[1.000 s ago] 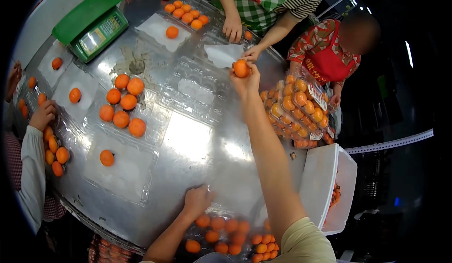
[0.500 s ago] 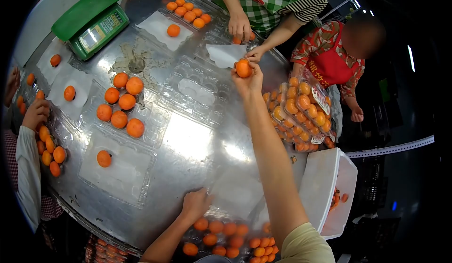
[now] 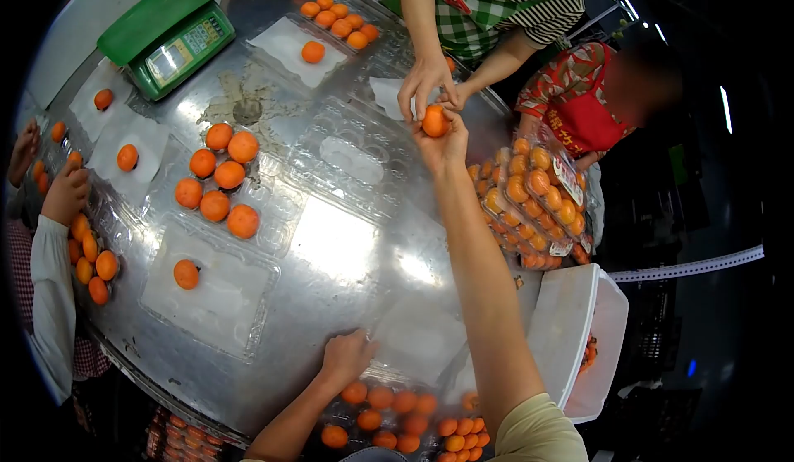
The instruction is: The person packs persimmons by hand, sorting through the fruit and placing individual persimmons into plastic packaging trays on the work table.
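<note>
My right hand [image 3: 447, 149] is stretched out across the metal table, its fingers closed around an orange persimmon [image 3: 435, 121]. A co-worker's two hands [image 3: 424, 81] meet my fingertips there, close to or touching the fruit. Nearer to me, my left hand [image 3: 346, 358] rests low over the table with its fingers curled; what lies under them is hidden. Beside it are a pale sheet [image 3: 418, 338] and a clear plastic pack with several persimmons [image 3: 369, 420]. A clear tray holding a cluster of persimmons [image 3: 228, 175] sits left of centre.
A green scale [image 3: 178, 52] stands at the far left. Stacked clear packs of fruit [image 3: 533, 189] lie right of my forearm, above a white foam box [image 3: 566, 313]. Lined trays with single persimmons [image 3: 186, 273] are spread about. Another person's hand [image 3: 66, 193] is at the left edge.
The co-worker's hand has come from the tray at the back to the persimmon in my right hand. My left hand stays in place. The view has shifted slightly.
</note>
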Motion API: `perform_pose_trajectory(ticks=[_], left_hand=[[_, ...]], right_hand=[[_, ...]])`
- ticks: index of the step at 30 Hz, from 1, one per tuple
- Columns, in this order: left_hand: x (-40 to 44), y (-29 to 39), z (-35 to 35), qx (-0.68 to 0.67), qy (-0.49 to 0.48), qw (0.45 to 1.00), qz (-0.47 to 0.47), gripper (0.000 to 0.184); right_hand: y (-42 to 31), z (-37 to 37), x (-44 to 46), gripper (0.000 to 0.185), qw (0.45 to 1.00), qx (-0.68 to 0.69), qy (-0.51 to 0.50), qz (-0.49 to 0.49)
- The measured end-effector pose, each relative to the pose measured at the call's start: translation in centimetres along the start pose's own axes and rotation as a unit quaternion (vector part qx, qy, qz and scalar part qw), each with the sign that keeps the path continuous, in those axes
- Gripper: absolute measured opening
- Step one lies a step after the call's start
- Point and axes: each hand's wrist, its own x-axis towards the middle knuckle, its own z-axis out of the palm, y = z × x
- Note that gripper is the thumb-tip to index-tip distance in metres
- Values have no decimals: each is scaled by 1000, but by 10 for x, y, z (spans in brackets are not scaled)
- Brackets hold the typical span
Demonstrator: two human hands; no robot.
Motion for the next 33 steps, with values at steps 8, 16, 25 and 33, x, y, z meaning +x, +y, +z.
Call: perform_pose_trajectory(ticks=[8,16,25,33], left_hand=[[-1,0,-1,-13,7,1000,12,27],[0,2,-2,-8,-5,1000,-1,27],[0,4,-3,-11,0,1000,0,27],[2,3,1,-3,2,1000,-7,25]], right_hand=[[-2,6,-1,30,1000,-10,-4,4],[0,6,3,35,998,-58,17,-4],[-1,5,6,40,999,-34,-15,-15],[-10,35,0,47,998,-52,-38,-26]])
